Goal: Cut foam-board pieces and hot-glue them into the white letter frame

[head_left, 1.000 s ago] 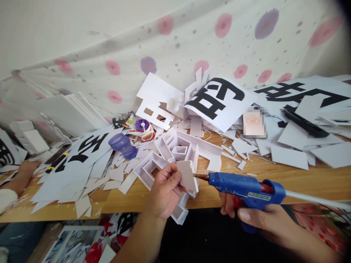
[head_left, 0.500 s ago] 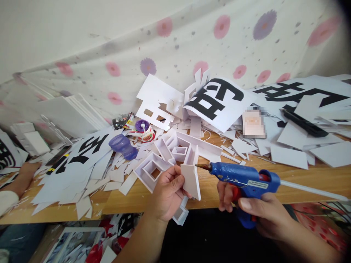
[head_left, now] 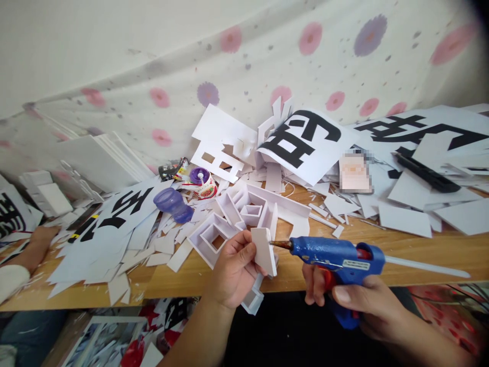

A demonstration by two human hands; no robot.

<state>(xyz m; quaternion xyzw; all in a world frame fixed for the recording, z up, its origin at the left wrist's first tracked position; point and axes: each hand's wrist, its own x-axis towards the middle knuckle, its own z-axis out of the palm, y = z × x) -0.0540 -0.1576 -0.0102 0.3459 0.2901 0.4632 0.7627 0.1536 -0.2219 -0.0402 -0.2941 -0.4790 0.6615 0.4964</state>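
Between the thumb and fingers of my left hand (head_left: 237, 265) is a small white foam board piece (head_left: 263, 251), tilted upright near the table's front edge. My right hand (head_left: 367, 300) grips a blue hot glue gun (head_left: 332, 257) with fingers at its red trigger. The brown nozzle (head_left: 280, 244) is at the right edge of the piece; I cannot tell whether it touches. A clear glue stick (head_left: 424, 267) sticks out of the gun's back. Just behind my left hand lies a white foam board character (head_left: 284, 204) with raised walls, partly hidden by that hand.
White scraps (head_left: 164, 239) cover much of the wooden table (head_left: 160, 283). A purple cup (head_left: 173, 204) lies on its side by a paper cup (head_left: 206, 186). A black utility knife (head_left: 428, 172) rests on boards at right. Another person's hand (head_left: 42, 242) is at far left.
The glue gun has shifted slightly left and its nozzle now sits lower along the piece's right edge. My left hand has stayed nearly in place, with the piece turned slightly.
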